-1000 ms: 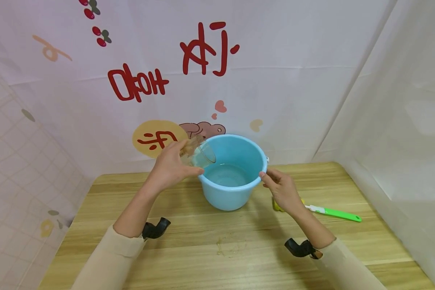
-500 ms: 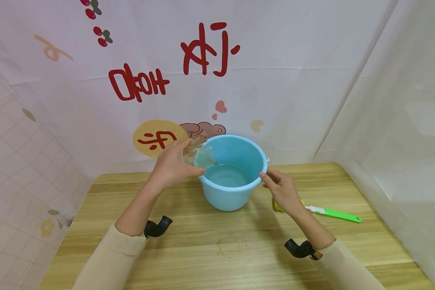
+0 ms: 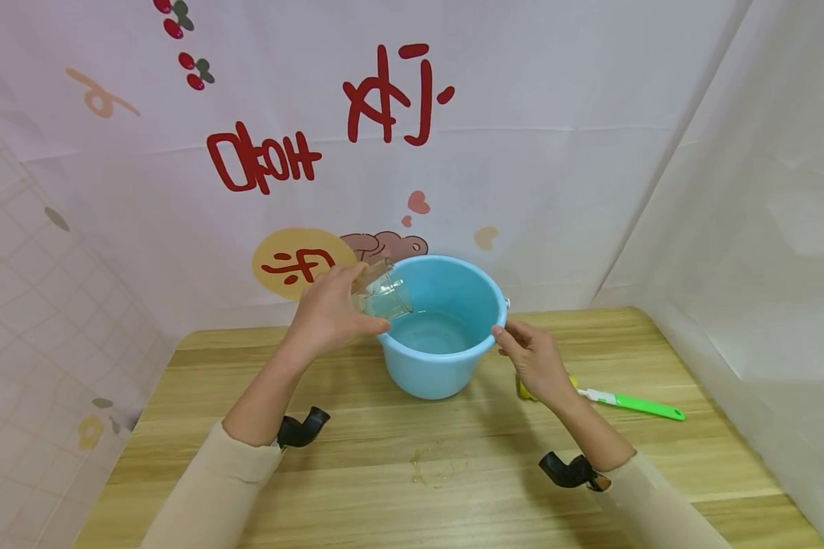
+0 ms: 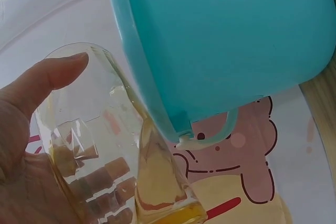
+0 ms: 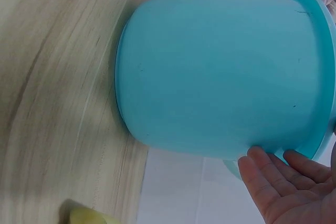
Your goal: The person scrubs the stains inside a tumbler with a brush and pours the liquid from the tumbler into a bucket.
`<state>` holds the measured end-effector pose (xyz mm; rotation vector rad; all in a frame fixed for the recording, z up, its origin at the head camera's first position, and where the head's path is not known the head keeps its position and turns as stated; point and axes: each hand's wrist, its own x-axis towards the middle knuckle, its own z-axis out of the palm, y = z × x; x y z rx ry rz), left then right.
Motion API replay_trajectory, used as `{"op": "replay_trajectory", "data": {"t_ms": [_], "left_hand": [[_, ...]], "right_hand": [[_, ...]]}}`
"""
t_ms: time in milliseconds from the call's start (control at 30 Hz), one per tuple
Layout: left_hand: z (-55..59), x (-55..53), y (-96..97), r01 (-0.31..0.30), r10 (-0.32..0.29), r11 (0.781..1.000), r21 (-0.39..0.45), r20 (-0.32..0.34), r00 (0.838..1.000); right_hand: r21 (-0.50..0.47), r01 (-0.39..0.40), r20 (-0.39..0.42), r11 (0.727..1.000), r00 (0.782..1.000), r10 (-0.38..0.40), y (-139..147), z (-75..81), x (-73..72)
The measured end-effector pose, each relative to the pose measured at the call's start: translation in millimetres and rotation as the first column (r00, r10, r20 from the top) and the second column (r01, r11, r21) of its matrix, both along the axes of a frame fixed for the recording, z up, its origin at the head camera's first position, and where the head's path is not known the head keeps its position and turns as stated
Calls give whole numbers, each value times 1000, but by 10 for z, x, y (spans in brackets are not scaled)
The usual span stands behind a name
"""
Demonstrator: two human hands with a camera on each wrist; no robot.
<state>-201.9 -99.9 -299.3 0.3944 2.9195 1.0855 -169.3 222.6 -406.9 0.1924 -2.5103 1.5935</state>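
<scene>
My left hand (image 3: 326,313) grips a clear drinking glass (image 3: 387,293) with a faint amber tint. The glass tilts over the left rim of a light blue plastic bucket (image 3: 431,375), its mouth facing into the bucket. In the left wrist view, the glass (image 4: 110,100) shows see-through walls, with the fingers visible behind it. Shallow clear water (image 3: 431,332) covers the bucket's bottom. On the bucket's right side, my right hand (image 3: 537,362) holds the rim, thumb on top. From the right wrist view, its fingers (image 5: 270,174) curl under the rim against the outer wall.
A brush with a green handle (image 3: 648,408) lies on the wooden table (image 3: 357,488) at the right; its yellow head is partly hidden by my right wrist. A small wet patch (image 3: 417,467) marks the table in front of the bucket. A printed white sheet (image 3: 542,175) hangs behind.
My left hand has shifted slightly to the right, bringing the tilted glass a little farther over the rim. The bucket and my right hand have stayed in place.
</scene>
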Motion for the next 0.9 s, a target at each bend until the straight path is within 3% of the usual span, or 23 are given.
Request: {"op": "replay_trajectory", "data": {"t_ms": [900], "left_hand": [[69,14,61,24,-29,996,-91,-53,998]], "right_hand": [[15,-4,-5,1000,1000,4,13,1,7]]}}
